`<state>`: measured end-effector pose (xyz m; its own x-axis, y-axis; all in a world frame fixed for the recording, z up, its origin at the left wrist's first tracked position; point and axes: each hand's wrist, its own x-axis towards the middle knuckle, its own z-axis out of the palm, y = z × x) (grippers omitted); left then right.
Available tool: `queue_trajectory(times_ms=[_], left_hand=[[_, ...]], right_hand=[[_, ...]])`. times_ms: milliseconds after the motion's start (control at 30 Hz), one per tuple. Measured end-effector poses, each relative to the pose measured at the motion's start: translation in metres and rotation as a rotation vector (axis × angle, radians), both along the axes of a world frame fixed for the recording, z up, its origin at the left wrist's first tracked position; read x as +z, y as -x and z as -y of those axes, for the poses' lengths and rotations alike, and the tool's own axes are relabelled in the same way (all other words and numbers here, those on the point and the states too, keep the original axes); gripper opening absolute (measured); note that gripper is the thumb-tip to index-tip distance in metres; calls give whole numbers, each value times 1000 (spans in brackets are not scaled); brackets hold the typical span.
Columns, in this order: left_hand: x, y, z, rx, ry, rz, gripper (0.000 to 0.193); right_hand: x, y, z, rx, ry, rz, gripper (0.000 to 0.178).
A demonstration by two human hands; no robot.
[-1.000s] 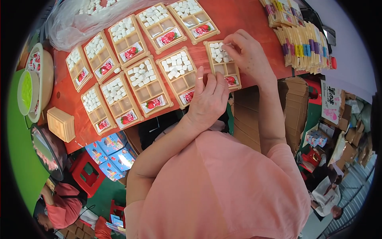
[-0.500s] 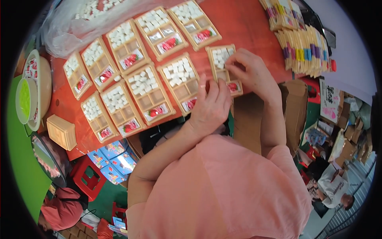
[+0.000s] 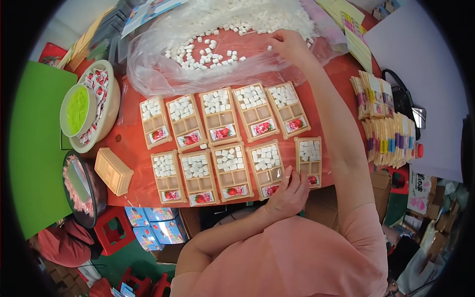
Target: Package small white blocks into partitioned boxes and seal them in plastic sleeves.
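My right hand reaches far over the table to the clear plastic bag. Its fingertips are pinched, and what they hold, if anything, is too small to make out. Small white marshmallows lie loose on the bag, one just below the fingertips. My left hand rests with extended fingers at the near edge, between a partitioned tan tray and the last tray of that row. It overlaps the former's lower corner. Both trays contain marshmallows and a red-and-white strawberry-print packet.
Two rows of similar filled trays cover the table's middle. Left stand a cream basin of packets, a bowl of green material and stacked empty trays. Bundled packs with coloured labels stand at right.
My right hand has left the rightmost near tray and moved far forward to the marshmallows on the bag. My left hand stays by the near row. The view has shifted, showing more of the far table.
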<state>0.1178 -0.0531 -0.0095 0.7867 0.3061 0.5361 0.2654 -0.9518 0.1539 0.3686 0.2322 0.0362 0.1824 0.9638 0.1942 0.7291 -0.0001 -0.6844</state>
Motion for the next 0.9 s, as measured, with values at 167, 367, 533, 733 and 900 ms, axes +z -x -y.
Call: queue_trajectory(times_ms=[167,367,533,733,900], left_hand=[[-1,0,-3,1,22,-47,33],[-4,0,-2,6,34,23,40],[-6,1,4,-12,42,14,40],[-5,-3,1,-27,78,25,35],[0,-2,-3,-68,163,27,33]], right_hand=[[1,87,-50,255,141,121,35],[-19,156,-57,349,80,358,40],[-38,103,-52,304,-9,252,31],[15,42,11,51,94,-143,25],[41,22,141,420,202,-90,29]])
